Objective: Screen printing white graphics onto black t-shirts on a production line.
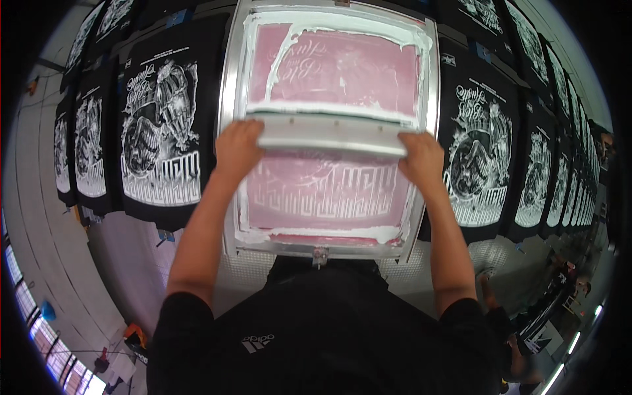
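Observation:
Both my hands grip a wide metal squeegee [332,133] that lies across a printing screen [430,72]. My left hand [239,150] is closed round its left end, and my right hand [421,158] round its right end. Inside the screen's metal frame stretches pink mesh [303,210] with a pale stencil of lettering and line patterns. White ink [362,25] is smeared thickly along the far edge and sides, with a band of it just beyond the squeegee. Whatever lies beneath the screen is hidden.
Black shirts with white prints lie in a row on both sides, the nearest being a left shirt [161,131] and a right shirt [477,138]. A metal clamp [320,255] sits at the screen's near edge. Other people [553,296] are at the lower right.

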A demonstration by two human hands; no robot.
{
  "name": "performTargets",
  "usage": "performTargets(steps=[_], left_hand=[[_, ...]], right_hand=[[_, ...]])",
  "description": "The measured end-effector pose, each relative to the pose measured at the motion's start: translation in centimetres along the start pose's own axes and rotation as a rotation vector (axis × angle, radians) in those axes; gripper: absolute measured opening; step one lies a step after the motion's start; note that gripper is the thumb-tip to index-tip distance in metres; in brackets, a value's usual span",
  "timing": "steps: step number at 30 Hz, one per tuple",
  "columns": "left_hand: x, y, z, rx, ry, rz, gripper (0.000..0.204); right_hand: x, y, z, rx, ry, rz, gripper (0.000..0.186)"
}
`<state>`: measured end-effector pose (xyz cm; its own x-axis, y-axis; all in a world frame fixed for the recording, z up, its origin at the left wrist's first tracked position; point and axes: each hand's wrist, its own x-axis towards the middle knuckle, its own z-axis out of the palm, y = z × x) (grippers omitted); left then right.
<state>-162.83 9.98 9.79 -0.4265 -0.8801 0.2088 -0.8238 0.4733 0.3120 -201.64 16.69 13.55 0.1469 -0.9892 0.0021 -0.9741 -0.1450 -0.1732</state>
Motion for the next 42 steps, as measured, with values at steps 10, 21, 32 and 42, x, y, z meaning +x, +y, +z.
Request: performTargets(steps=[10, 21, 32, 42], left_hand=[[24.7, -7.1, -1.2, 0.229, -0.197, -0.035, 0.045], [-8.9, 4.0, -10.3, -0.100, -0.466, -0.087, 0.023], [-22.7, 8.2, -6.8, -0.078, -0.127, 0.031, 0.034], [0.4, -0.7, -0.8, -0.023, -0.040, 0.003, 0.038]], right_hand=[[24.6, 7.9, -3.0, -0.192, -0.168, 0.053, 0.047], [-9.1, -6.0, -8.0, 0.084, -0.536, 0.105, 0.043], [-21.3, -9.0, -3.1, 0.141, -0.340, 0.060, 0.045], [-0.1, -0.8, -0.3, -0.013, 0.006, -0.006, 0.041]])
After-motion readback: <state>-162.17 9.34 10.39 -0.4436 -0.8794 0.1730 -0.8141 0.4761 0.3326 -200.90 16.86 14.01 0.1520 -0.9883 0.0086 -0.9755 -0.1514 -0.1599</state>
